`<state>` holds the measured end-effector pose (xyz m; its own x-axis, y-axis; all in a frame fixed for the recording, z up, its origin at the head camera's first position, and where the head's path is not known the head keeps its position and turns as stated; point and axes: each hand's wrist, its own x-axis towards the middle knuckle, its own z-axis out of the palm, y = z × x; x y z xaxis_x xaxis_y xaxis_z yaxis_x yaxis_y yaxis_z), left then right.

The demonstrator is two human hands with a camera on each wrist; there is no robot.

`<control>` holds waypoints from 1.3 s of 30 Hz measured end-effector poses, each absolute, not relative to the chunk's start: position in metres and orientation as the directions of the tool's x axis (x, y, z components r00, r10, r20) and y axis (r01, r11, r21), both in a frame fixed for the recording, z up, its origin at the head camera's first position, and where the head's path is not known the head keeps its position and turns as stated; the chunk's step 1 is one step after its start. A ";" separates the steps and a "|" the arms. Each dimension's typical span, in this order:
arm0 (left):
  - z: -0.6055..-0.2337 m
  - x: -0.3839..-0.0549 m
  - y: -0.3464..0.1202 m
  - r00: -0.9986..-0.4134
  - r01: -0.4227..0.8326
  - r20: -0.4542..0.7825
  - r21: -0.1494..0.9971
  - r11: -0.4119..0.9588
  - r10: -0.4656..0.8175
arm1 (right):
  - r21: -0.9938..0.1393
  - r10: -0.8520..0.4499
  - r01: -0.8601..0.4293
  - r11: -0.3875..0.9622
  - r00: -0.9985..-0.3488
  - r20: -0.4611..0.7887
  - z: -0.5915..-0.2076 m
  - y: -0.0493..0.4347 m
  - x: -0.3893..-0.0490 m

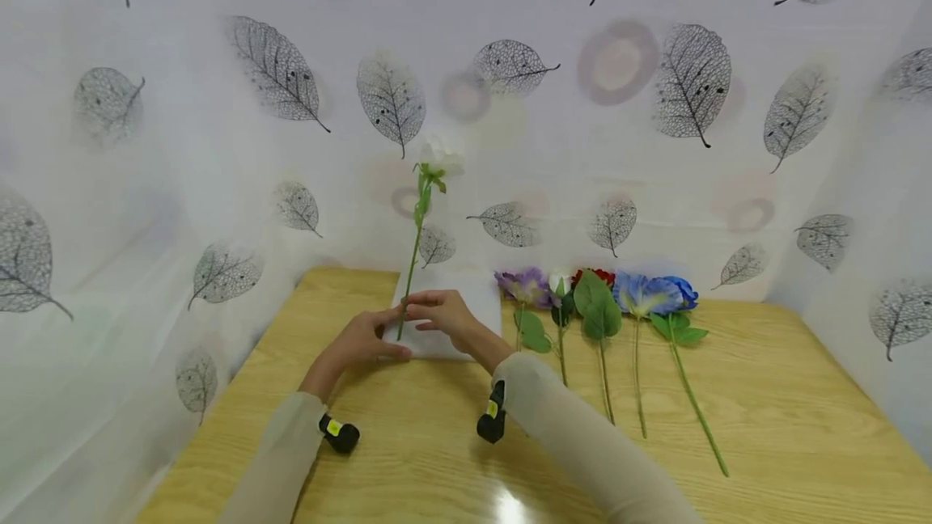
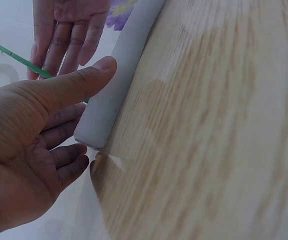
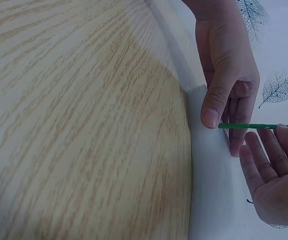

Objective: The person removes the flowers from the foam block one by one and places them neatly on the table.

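A white artificial flower [image 1: 440, 158] with a long green stem [image 1: 413, 261] stands nearly upright, its lower end over a white rectangular block [image 1: 480, 322]. My right hand [image 1: 447, 318] pinches the stem low down between thumb and fingers; the right wrist view shows this hand [image 3: 278, 175] near the stem's end. At the block's left front corner is my left hand [image 1: 373, 338], thumb and fingers spread to either side. In the left wrist view its thumb [image 2: 84, 82] reaches across the block's edge [image 2: 104, 115], and the stem's tip is partly hidden behind it.
Right of the block lie several artificial flowers, stems toward me: a purple one [image 1: 527, 288], a white bud [image 1: 560, 285], a red one with a green leaf [image 1: 599, 310], a pale blue one [image 1: 644, 296] and a deep blue one [image 1: 681, 293]. A leaf-print curtain [image 1: 524, 168] surrounds the wooden table [image 1: 786, 395].
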<state>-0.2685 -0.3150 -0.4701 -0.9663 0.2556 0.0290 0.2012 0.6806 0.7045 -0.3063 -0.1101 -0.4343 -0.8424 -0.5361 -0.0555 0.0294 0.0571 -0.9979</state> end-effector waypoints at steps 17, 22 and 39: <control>-0.475 -0.266 -0.316 -0.972 0.189 0.043 0.723 0.664 0.231 | -0.998 -0.546 0.030 0.047 -0.837 -0.051 -0.442 -0.120 -0.308; -0.478 -0.265 -0.317 -0.974 0.196 0.065 0.720 0.665 0.217 | -0.999 -0.541 0.040 0.019 -0.840 -0.044 -0.446 -0.125 -0.307; -0.473 -0.266 -0.313 -0.971 0.205 0.065 0.721 0.662 0.230 | -1.000 -0.525 0.023 -0.001 -0.851 -0.019 -0.443 -0.124 -0.304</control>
<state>-0.2660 -0.3131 -0.4731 -0.9710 0.2300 0.0649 0.2049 0.6619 0.7210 -0.3044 -0.1243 -0.4428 -0.8507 -0.5253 -0.0186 0.0227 -0.0014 -0.9997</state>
